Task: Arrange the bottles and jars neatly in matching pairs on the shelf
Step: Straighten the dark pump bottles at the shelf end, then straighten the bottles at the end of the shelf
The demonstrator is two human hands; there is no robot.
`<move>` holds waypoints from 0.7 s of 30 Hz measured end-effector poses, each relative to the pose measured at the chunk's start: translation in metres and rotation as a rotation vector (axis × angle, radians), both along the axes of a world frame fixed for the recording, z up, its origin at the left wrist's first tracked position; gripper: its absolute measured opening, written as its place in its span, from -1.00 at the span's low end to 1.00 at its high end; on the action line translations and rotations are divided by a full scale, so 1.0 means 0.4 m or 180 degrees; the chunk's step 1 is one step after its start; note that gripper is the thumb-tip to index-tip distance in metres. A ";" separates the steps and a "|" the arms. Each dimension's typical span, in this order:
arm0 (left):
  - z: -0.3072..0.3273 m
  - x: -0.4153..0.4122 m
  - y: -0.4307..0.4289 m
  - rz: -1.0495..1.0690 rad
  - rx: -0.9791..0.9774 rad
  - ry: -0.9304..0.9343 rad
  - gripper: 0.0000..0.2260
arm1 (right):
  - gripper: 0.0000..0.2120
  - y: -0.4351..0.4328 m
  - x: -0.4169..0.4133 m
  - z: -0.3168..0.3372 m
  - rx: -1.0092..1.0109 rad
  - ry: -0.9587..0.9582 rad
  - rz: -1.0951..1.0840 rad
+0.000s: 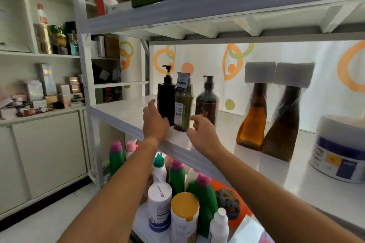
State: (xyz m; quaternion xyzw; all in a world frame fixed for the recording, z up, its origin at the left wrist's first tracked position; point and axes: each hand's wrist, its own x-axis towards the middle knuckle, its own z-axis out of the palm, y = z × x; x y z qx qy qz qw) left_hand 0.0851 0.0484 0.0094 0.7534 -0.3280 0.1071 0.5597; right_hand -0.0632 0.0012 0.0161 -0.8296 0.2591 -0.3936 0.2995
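At my left fingers: black pump bottle (166, 100), upright on the shelf (122, 112), its foot against my left hand (156, 124).
Left hand: curled at that bottle's foot, thumb across the front. I cannot tell whether this is a real grip or a mere touch.
Between my hands: green bottle (183, 110), upright, close against the black one's side.
Right hand (203, 136): fingers loosely bent, holding nothing, tips just beside the green bottle's foot. Contact unclear.
Beyond my right fingers: brown pump bottle (207, 102), upright, a little apart from the green one.
Farther right of my right hand: two amber bottles (251, 122), white-capped, side by side and touching.
Farthest right: white jar (339, 150), alone, no partner in view.
Below my wrists: lower-shelf crowd of pink-capped bottles (203, 193) and white canisters (160, 205), standing in no order.
Done, as I judge: one pair, the amber two.
Left, as I judge: most of it. The three unlike bottles at my fingers want mates, and so does the jar.
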 end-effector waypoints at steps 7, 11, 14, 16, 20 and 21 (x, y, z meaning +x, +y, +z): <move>-0.007 0.108 -0.048 -0.0380 0.0837 0.0266 -0.10 | -0.60 -0.003 0.050 -0.020 0.0414 0.0586 0.0128; -0.005 0.137 -0.076 -0.0546 0.0994 -0.0050 -0.22 | -0.57 -0.009 0.056 -0.028 0.0261 0.0636 0.0139; -0.007 0.163 -0.088 -0.0423 0.0969 -0.0155 -0.29 | -0.56 -0.010 0.060 -0.031 0.0227 0.0672 0.0129; -0.009 0.179 -0.095 -0.0359 0.0918 -0.0068 -0.32 | -0.56 -0.012 0.062 -0.033 0.0238 0.0654 0.0130; -0.002 0.167 -0.095 0.0071 0.0737 -0.0010 -0.29 | -0.54 -0.014 0.066 -0.033 0.0374 0.0572 0.0119; 0.005 0.151 -0.086 0.0231 0.0259 -0.0023 -0.36 | -0.53 -0.013 0.065 -0.033 0.0417 0.0526 0.0123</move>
